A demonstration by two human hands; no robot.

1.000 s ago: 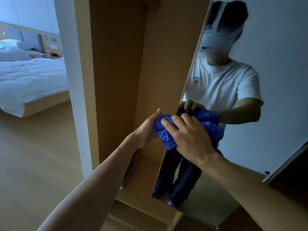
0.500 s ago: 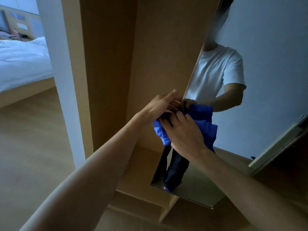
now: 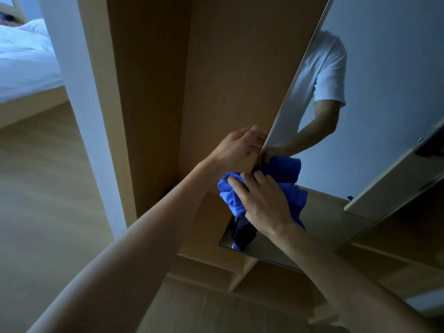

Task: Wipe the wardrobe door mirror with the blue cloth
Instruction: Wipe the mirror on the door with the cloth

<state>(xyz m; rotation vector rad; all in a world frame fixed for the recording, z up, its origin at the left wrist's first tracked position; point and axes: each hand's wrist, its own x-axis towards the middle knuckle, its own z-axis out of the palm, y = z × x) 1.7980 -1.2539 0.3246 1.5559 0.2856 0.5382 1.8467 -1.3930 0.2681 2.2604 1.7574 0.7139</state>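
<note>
Left hand (image 3: 240,147) clamps the near edge of the wardrobe door mirror (image 3: 384,68), fingers tucked behind it | right hand (image 3: 264,203) curls over the bunched blue cloth (image 3: 230,195), pressing it on the glass just below | risks, my read: hard push swings the door if my left grip slackens; wad slides off the edge; fingertips smear glass.

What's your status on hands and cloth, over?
Left hand grips mirror edge. Right hand holds blue cloth bunched against mirror. Nothing in the way.
</note>
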